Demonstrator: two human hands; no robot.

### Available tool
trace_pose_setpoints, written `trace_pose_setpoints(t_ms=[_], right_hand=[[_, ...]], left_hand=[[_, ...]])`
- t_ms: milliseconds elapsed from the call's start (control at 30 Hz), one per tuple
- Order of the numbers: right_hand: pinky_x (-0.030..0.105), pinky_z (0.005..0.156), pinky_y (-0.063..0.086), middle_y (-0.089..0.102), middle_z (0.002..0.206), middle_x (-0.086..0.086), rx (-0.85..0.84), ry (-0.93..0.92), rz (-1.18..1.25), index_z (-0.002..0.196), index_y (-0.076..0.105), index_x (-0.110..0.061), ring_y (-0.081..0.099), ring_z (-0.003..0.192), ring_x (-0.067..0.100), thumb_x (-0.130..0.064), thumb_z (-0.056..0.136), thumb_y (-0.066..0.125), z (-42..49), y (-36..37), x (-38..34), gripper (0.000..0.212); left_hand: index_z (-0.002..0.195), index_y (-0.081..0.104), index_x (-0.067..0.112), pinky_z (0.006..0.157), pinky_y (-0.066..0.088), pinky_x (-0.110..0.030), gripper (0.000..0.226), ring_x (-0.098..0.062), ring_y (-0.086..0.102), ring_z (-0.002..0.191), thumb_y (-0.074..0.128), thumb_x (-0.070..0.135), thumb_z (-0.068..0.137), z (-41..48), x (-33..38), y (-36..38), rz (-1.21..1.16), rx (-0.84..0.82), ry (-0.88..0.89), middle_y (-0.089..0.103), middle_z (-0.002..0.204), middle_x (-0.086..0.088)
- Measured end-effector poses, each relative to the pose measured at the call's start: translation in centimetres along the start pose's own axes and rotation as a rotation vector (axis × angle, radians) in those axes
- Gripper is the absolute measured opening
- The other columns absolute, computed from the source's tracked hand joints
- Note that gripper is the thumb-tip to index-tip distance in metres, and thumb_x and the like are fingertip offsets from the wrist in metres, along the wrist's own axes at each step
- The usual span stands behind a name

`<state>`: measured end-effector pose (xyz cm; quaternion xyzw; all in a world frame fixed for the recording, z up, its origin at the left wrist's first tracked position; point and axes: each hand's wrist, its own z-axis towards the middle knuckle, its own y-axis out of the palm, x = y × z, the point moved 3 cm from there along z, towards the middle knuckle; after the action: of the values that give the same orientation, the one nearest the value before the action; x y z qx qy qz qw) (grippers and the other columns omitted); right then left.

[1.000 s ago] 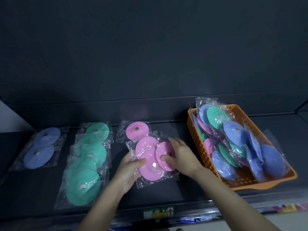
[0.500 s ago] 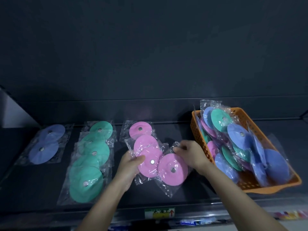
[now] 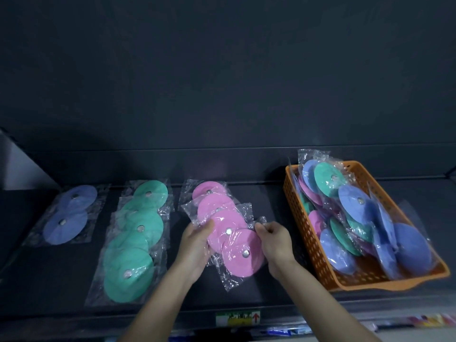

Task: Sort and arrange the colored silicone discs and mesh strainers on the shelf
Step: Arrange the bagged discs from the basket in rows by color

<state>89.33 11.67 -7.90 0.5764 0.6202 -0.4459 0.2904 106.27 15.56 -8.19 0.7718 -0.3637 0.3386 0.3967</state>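
Pink disc (image 3: 243, 257) back against stack (image 3: 220, 209); wrapper (image 3: 259, 222) in right hand (image 3: 276, 243) pinch, stack in left hand (image 3: 195, 245) grip.

Four pink discs (image 3: 228, 230) sit between the left hand (image 3: 195, 245) and right hand (image 3: 276, 243). Left of them lie five green discs (image 3: 138, 233), farther left two blue discs (image 3: 66, 223). To the right, one basket (image 3: 304, 228) holds mixed discs (image 3: 355, 201), too heaped to count.

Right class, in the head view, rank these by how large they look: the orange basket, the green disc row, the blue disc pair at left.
1. orange basket
2. green disc row
3. blue disc pair, though it lies farther back, so distance may shrink it.
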Motion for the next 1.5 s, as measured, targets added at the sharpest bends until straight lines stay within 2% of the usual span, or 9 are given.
trace_pose_setpoints(t_ms=[267, 500, 667, 733, 833, 1100, 1267, 1400, 1500], right_hand=[[0.046, 0.078, 0.054, 0.065, 0.078, 0.010, -0.041, 0.173, 0.176, 0.077, 0.059, -0.010, 0.062, 0.080, 0.027, -0.019, 0.091, 0.060, -0.2, 2.9, 0.5, 0.017], [0.028, 0.048, 0.044, 0.056, 0.062, 0.006, -0.129, 0.190, 0.245, 0.080, 0.056, -0.005, 0.053, 0.055, 0.020, -0.011, 0.092, 0.059, -0.7, 4.2, -0.6, 0.014], [0.035, 0.066, 0.049, 0.063, 0.074, 0.009, 0.000, 0.117, 0.171, 0.079, 0.057, -0.010, 0.057, 0.070, 0.022, -0.013, 0.090, 0.058, -0.3, 4.3, -0.8, 0.012], [0.030, 0.068, 0.047, 0.063, 0.076, 0.006, 0.070, 0.029, 0.104, 0.082, 0.056, -0.009, 0.057, 0.070, 0.017, -0.012, 0.091, 0.056, -0.5, 4.0, -1.3, 0.010], [0.027, 0.068, 0.045, 0.062, 0.081, 0.004, 0.094, -0.035, 0.050, 0.084, 0.054, -0.010, 0.057, 0.073, 0.015, -0.014, 0.092, 0.055, -0.8, 4.0, -1.4, 0.009], [0.018, 0.055, 0.044, 0.066, 0.078, -0.002, -0.098, -0.176, -0.282, 0.090, 0.057, -0.016, 0.061, 0.068, 0.011, -0.016, 0.085, 0.065, -1.0, 4.3, -1.5, 0.010], [0.015, 0.042, 0.042, 0.062, 0.065, -0.004, -0.138, -0.194, -0.457, 0.088, 0.058, -0.015, 0.056, 0.049, 0.004, -0.008, 0.082, 0.061, -0.8, 4.4, -1.8, 0.009], [0.008, 0.040, 0.036, 0.059, 0.063, -0.006, -0.167, -0.199, -0.494, 0.092, 0.055, -0.014, 0.053, 0.046, -0.001, -0.005, 0.081, 0.060, -0.6, 4.3, -2.1, 0.015], [0.009, 0.042, 0.037, 0.059, 0.066, -0.006, -0.166, -0.193, -0.511, 0.092, 0.054, -0.019, 0.054, 0.054, 0.001, -0.004, 0.080, 0.062, -0.3, 4.2, -2.3, 0.021]], left_hand=[[0.118, 0.055, 0.003, 0.062, 0.056, -0.032, 0.026, -0.021, 0.068, 0.082, 0.056, 0.006, 0.092, 0.8, 2.6, -1.4, 0.029, -0.027, 0.002, 0.071, 0.094, -0.007], [0.125, 0.051, 0.002, 0.064, 0.060, -0.038, 0.032, -0.027, 0.071, 0.085, 0.051, 0.005, 0.093, 2.0, 3.2, -3.3, -0.122, -0.027, -0.143, 0.066, 0.115, -0.019], [0.110, 0.066, 0.010, 0.077, 0.054, -0.039, 0.031, -0.024, 0.070, 0.087, 0.057, 0.026, 0.086, 2.0, 2.6, -2.8, -0.109, -0.137, -0.198, 0.070, 0.107, -0.016], [0.108, 0.066, 0.013, 0.080, 0.054, -0.042, 0.025, -0.024, 0.069, 0.087, 0.054, 0.028, 0.091, 1.7, 2.8, -2.3, -0.023, -0.188, -0.151, 0.072, 0.102, -0.012], [0.112, 0.057, 0.014, 0.068, 0.055, -0.026, 0.033, -0.015, 0.069, 0.081, 0.063, 0.000, 0.082, 1.4, 3.1, -2.1, 0.182, -0.165, -0.029, 0.072, 0.095, -0.005], [0.105, 0.056, 0.021, 0.066, 0.052, -0.020, 0.044, -0.016, 0.067, 0.090, 0.065, -0.012, 0.078, 2.3, 5.1, -3.9, 0.390, -0.159, -0.063, 0.069, 0.102, -0.005], [0.105, 0.054, 0.013, 0.066, 0.057, -0.036, 0.050, -0.022, 0.067, 0.088, 0.077, 0.005, 0.062, 3.7, 5.8, -3.9, 0.837, -0.093, 0.055, 0.067, 0.100, -0.010], [0.125, 0.045, 0.010, 0.070, 0.044, -0.024, 0.058, -0.023, 0.061, 0.098, 0.071, 0.018, 0.074, 4.3, 6.7, -3.8, 1.174, 0.038, 0.156, 0.061, 0.112, -0.009], [0.107, 0.054, 0.007, 0.063, 0.043, -0.027, 0.033, -0.017, 0.059, 0.081, 0.065, 0.026, 0.082, 4.3, 7.0, -3.7, 1.327, 0.047, 0.143, 0.063, 0.096, -0.006]])
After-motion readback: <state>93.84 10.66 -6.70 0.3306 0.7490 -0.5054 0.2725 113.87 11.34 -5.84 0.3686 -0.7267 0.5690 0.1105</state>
